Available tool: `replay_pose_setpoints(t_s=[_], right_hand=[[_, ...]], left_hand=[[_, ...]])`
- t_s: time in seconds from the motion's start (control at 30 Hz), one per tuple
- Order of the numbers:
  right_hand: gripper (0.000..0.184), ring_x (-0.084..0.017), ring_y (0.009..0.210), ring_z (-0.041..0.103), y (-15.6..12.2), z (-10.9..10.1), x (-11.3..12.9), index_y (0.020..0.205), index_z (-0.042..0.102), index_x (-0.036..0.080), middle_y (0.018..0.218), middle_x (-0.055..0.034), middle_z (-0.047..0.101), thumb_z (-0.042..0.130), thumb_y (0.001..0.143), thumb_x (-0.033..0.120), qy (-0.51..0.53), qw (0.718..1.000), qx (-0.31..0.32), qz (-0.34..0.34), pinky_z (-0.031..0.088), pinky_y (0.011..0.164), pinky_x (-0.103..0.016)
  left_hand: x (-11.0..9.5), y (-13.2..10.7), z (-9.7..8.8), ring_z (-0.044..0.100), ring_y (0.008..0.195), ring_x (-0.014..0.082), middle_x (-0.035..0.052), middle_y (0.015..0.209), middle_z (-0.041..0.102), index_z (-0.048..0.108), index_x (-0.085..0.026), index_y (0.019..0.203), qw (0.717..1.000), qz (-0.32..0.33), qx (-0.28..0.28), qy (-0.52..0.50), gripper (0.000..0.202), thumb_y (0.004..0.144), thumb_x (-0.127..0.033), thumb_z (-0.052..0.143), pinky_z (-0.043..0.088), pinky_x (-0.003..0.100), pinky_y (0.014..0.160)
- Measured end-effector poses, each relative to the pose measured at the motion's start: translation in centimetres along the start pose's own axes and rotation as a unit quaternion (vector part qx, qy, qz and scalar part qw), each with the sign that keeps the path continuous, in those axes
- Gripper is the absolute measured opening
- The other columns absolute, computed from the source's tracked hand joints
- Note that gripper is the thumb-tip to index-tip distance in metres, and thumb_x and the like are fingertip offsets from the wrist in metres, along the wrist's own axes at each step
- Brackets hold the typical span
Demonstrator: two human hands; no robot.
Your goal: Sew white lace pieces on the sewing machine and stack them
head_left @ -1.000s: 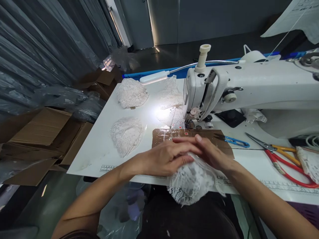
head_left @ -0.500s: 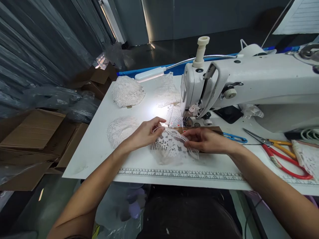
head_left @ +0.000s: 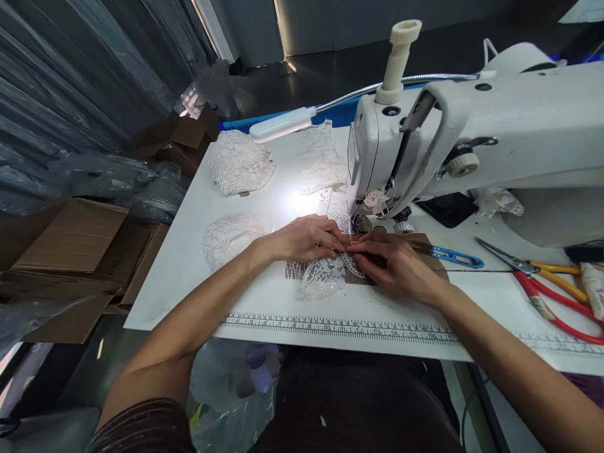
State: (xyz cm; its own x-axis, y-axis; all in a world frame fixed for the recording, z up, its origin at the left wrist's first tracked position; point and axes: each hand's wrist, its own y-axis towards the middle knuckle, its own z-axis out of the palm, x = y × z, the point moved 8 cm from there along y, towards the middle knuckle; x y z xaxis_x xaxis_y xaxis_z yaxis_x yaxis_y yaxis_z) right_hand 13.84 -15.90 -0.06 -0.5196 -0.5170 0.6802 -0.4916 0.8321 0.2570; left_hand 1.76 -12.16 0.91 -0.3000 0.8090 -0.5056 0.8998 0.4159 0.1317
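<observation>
Dim overall, lamp (head_left: pixel 282 124) glaring on white tabletop (head_left: pixel 268 297), stretched edges

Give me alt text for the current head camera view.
A person's left hand and right hand hold white lace just in front of a white sewing machine. More lace pieces lie on the table to the left; blue snips and scissors with red and orange handles lie to the right.
</observation>
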Motion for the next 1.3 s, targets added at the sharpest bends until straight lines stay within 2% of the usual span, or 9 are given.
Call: replay_pose_setpoints(t_s=[0.13, 0.23, 0.33, 0.4, 0.57, 0.73, 0.87, 1.1, 1.3], right_hand=[[0.024, -0.024, 0.1, 0.063, -0.2, 0.3, -0.6, 0.104, 0.07, 0.02, 0.11, -0.0103, 0.066, 0.052, 0.089, 0.024, 0.008, 1.0, -0.001, 0.011, 0.051, 0.089, -0.039], [0.025, -0.021, 0.087, 0.066, -0.3, -0.6, -1.8, 0.106, 0.069, 0.02, 0.1, -0.0082, 0.069, 0.051, 0.09, 0.026, 0.034, 0.995, -0.037, 0.081, 0.053, 0.08, -0.038], [0.028, -0.021, 0.08, 0.065, -0.4, -1.2, -2.4, 0.107, 0.069, 0.02, 0.095, -0.0073, 0.069, 0.05, 0.091, 0.031, 0.052, 0.989, -0.05, 0.127, 0.052, 0.073, -0.036], [0.03, -0.021, 0.085, 0.065, -0.1, -1.0, -1.9, 0.109, 0.069, 0.021, 0.098, -0.0069, 0.07, 0.048, 0.092, 0.035, 0.078, 0.99, -0.028, 0.117, 0.051, 0.074, -0.035], [0.032, -0.02, 0.091, 0.063, 0.9, 0.2, 1.3, 0.113, 0.064, 0.019, 0.106, -0.0074, 0.068, 0.054, 0.09, 0.039, 0.085, 0.995, 0.034, 0.047, 0.049, 0.08, -0.034], [0.019, -0.017, 0.072, 0.055, 1.9, 1.3, 3.4, 0.09, 0.062, 0.019, 0.082, -0.0032, 0.063, 0.055, 0.089, 0.036, 0.041, 0.997, 0.046, 0.046, 0.04, 0.065, -0.031], [0.027, -0.012, 0.06, 0.045, 2.3, 2.2, 3.3, 0.067, 0.051, 0.02, 0.065, 0.0017, 0.051, 0.049, 0.091, 0.033, 0.105, 0.989, 0.038, 0.094, 0.032, 0.058, -0.028], [0.031, -0.01, 0.058, 0.035, 2.0, 4.6, 3.4, 0.074, 0.05, 0.019, 0.064, 0.0051, 0.041, 0.057, 0.087, 0.047, 0.384, 0.906, 0.114, 0.136, 0.031, 0.055, -0.025], [0.039, -0.009, 0.057, 0.043, 0.9, 5.0, 3.6, 0.077, 0.054, 0.018, 0.064, 0.0052, 0.048, 0.069, 0.076, 0.054, 0.504, 0.831, 0.139, 0.192, 0.039, 0.056, -0.024]], left_hand=[[1.3, 0.3, 0.6, 0.059, 0.089, 0.0153, 0.0047, 0.096, 0.065, 0.073, -0.024, 0.093, 0.999, -0.011, -0.014, -0.028, 0.01, 0.085, -0.027, 0.068, 0.048, 0.029, 0.078], [0.7, 0.3, 0.0, 0.06, 0.091, 0.0151, 0.0051, 0.098, 0.066, 0.069, -0.019, 0.087, 0.999, -0.002, -0.026, -0.026, 0.011, 0.09, -0.026, 0.061, 0.046, 0.032, 0.086], [-0.2, 0.3, -0.8, 0.058, 0.076, 0.0123, 0.0017, 0.081, 0.067, 0.064, -0.017, 0.09, 1.0, -0.015, -0.016, -0.004, 0.016, 0.095, -0.026, 0.052, 0.045, 0.034, 0.086], [-0.8, 0.3, -1.3, 0.056, 0.07, 0.0119, 0.0006, 0.075, 0.065, 0.062, -0.017, 0.094, 0.999, -0.029, -0.006, 0.013, 0.017, 0.097, -0.027, 0.049, 0.045, 0.033, 0.082], [-1.7, 0.0, -2.4, 0.06, 0.078, 0.0139, 0.0066, 0.093, 0.067, 0.06, -0.016, 0.108, 0.999, -0.04, 0.016, -0.014, 0.02, 0.096, -0.028, 0.049, 0.046, 0.027, 0.071], [-1.7, -0.5, -3.3, 0.062, 0.08, 0.0131, 0.0065, 0.092, 0.067, 0.063, -0.015, 0.106, 0.996, -0.045, -0.001, -0.071, 0.019, 0.094, -0.027, 0.056, 0.047, 0.023, 0.07], [-1.6, -1.0, -3.8, 0.061, 0.077, 0.0117, 0.0044, 0.087, 0.066, 0.065, -0.015, 0.098, 0.993, -0.069, -0.012, -0.09, 0.016, 0.093, -0.028, 0.057, 0.047, 0.022, 0.068], [-1.4, -1.7, -4.0, 0.055, 0.07, 0.0106, 0.0023, 0.08, 0.062, 0.061, -0.014, 0.085, 0.985, -0.136, 0.024, -0.106, 0.024, 0.094, -0.035, 0.053, 0.042, 0.021, 0.062], [-0.5, -2.6, -3.2, 0.055, 0.07, 0.0104, 0.0023, 0.08, 0.062, 0.061, -0.014, 0.088, 0.955, -0.182, 0.02, -0.233, 0.027, 0.092, -0.04, 0.055, 0.045, 0.022, 0.063]])
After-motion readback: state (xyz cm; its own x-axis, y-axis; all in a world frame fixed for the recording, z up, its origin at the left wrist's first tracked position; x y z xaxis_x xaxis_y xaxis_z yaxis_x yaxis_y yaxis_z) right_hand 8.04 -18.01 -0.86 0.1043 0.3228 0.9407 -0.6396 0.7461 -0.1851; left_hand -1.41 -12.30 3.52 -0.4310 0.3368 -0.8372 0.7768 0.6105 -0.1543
